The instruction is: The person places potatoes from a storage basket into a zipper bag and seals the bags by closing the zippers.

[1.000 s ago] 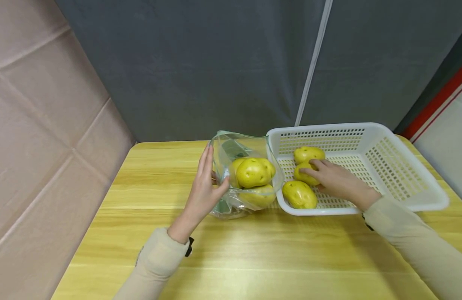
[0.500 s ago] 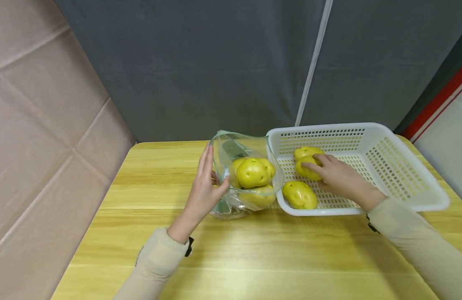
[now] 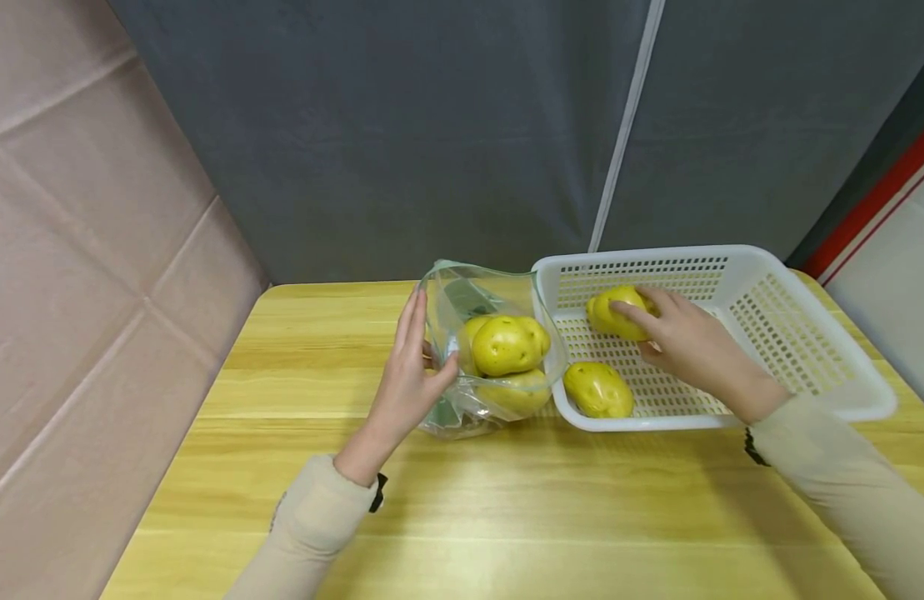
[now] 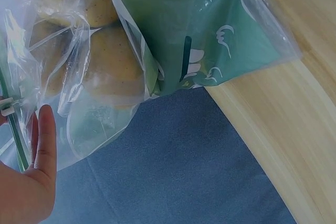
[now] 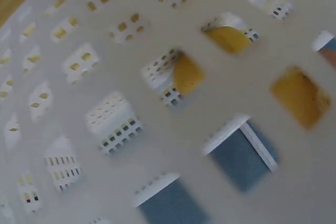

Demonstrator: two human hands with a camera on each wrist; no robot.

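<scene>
My left hand [image 3: 412,371] holds the clear, green-backed zip bag [image 3: 462,421] by the left side of its open mouth. Several yellow potatoes [image 3: 506,344] lie inside the bag. In the left wrist view, fingers [image 4: 46,135] stand beside the bag's green zip strip. My right hand [image 3: 690,346] reaches into the white basket [image 3: 821,411] and grips a potato [image 3: 619,312] between thumb and fingers. Another potato, partly hidden, lies behind it, and one more potato [image 3: 599,389] rests at the basket's front left. The right wrist view shows basket mesh [image 5: 173,124], with yellow patches through its holes.
The bag stands against the basket's left end on a wooden table [image 3: 506,517]. A grey curtain [image 3: 402,142] rises behind the table's back edge. At the left is a pale padded wall [image 3: 94,275], and at the right a red-and-white panel [image 3: 892,217].
My right hand has moved the gripped potato away from me, over the rear potato and apart from the front one. My left hand and the bag have stayed in place.
</scene>
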